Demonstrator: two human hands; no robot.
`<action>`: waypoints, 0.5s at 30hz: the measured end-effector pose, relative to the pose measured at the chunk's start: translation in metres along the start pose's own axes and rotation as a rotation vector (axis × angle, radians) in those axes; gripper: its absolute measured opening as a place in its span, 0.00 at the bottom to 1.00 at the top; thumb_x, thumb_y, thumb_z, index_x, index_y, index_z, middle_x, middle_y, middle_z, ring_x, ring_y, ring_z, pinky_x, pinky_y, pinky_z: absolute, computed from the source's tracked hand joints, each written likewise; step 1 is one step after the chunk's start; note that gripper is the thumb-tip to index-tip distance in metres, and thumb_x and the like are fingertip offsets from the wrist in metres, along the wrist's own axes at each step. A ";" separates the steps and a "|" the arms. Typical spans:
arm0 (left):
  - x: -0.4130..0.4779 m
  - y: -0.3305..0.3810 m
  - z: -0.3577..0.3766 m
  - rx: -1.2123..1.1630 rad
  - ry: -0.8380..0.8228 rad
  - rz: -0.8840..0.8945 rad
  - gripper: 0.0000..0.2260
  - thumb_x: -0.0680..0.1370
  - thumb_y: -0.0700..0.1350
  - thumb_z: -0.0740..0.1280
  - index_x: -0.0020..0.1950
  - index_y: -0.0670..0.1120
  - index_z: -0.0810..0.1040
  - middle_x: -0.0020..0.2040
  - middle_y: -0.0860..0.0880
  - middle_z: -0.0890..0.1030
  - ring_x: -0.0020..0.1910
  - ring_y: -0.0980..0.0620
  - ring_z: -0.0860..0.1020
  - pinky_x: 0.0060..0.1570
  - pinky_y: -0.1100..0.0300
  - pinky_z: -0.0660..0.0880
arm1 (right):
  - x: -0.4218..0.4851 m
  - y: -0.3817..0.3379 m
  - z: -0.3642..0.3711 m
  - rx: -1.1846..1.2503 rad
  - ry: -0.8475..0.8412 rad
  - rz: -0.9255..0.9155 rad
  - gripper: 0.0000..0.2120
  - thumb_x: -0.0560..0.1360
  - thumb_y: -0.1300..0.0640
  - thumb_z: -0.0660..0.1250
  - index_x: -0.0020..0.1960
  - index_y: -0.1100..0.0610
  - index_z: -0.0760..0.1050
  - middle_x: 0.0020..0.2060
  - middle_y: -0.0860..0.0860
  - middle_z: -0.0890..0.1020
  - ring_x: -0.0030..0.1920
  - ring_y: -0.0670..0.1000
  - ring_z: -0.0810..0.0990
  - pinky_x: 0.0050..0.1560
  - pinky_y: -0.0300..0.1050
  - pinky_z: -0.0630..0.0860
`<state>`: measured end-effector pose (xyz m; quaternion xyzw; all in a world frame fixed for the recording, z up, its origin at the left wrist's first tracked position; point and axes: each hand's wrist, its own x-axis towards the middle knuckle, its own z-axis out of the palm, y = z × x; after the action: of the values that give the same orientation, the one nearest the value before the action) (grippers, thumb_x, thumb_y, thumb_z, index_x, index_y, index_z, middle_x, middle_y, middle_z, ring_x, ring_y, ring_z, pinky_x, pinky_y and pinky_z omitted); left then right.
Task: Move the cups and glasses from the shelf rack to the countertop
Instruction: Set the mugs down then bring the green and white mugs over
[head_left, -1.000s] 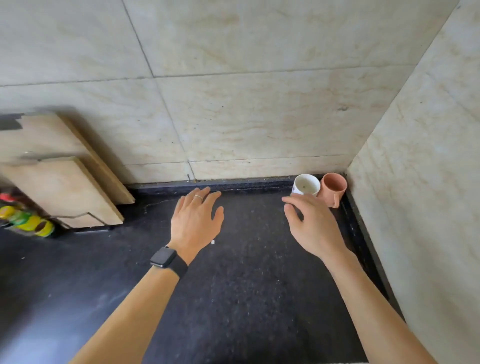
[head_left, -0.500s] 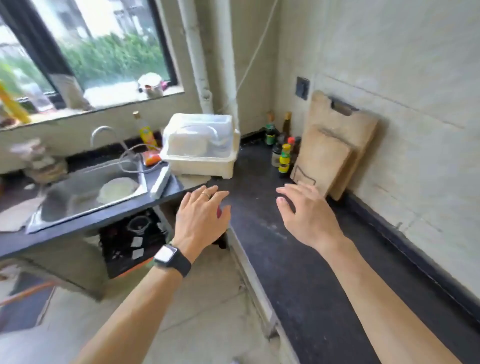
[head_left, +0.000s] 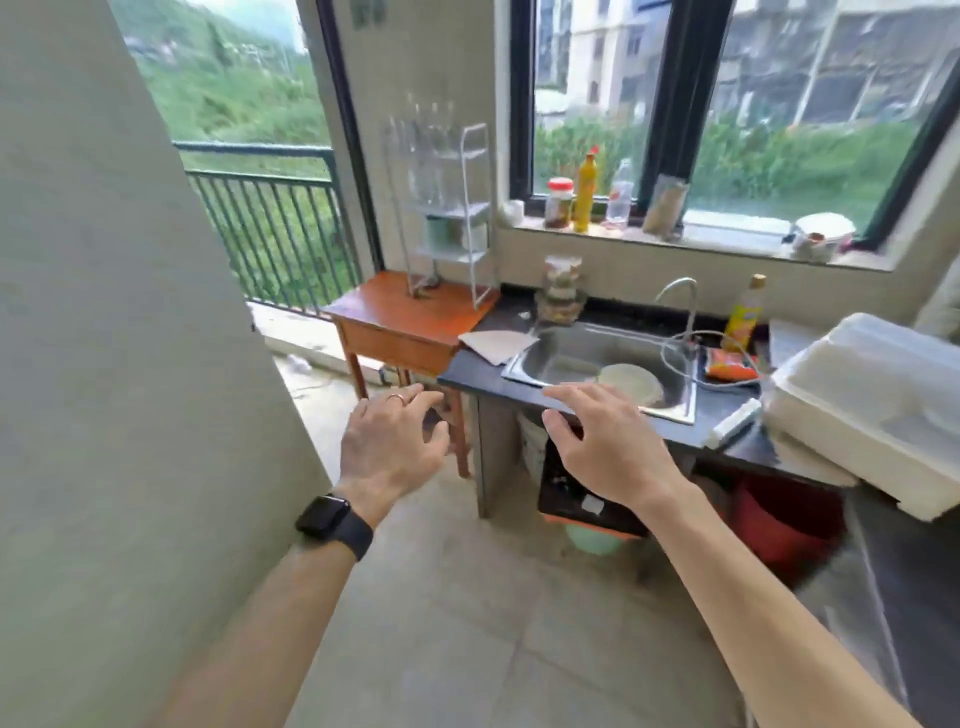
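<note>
A: What is worn on the left hand (head_left: 390, 453)?

B: A thin ring (head_left: 397, 398) on one finger, near the knuckle; a black watch (head_left: 332, 521) behind the fingers, at the wrist; its face is square and dark, its strap black and smooth.

A: And the right hand (head_left: 609, 448)?

B: Nothing on its fingers or wrist; both forearms are bare, no sleeves in view.
</note>
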<state>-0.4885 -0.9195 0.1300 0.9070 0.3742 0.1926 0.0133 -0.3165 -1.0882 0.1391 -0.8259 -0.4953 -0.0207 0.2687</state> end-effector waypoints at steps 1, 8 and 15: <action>0.009 -0.022 -0.007 0.005 0.009 -0.021 0.20 0.74 0.55 0.62 0.64 0.53 0.81 0.63 0.50 0.82 0.61 0.45 0.78 0.63 0.49 0.73 | 0.017 -0.018 0.010 0.008 -0.003 -0.016 0.18 0.82 0.48 0.60 0.70 0.49 0.75 0.67 0.47 0.79 0.71 0.52 0.70 0.73 0.49 0.66; 0.086 -0.137 -0.037 0.002 0.059 -0.038 0.19 0.77 0.52 0.65 0.68 0.54 0.78 0.66 0.51 0.80 0.65 0.46 0.76 0.63 0.50 0.72 | 0.118 -0.101 0.054 0.023 0.021 -0.066 0.19 0.83 0.47 0.60 0.72 0.48 0.73 0.68 0.47 0.78 0.72 0.52 0.69 0.69 0.48 0.68; 0.179 -0.197 -0.019 -0.034 0.055 -0.033 0.19 0.79 0.53 0.63 0.69 0.55 0.75 0.65 0.52 0.80 0.64 0.48 0.75 0.63 0.51 0.71 | 0.222 -0.128 0.098 0.013 0.037 -0.081 0.19 0.83 0.45 0.60 0.72 0.44 0.73 0.68 0.43 0.78 0.72 0.49 0.68 0.69 0.46 0.67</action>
<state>-0.5123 -0.6577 0.1757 0.8946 0.3862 0.2236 0.0216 -0.3326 -0.8171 0.1764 -0.8029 -0.5233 -0.0438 0.2822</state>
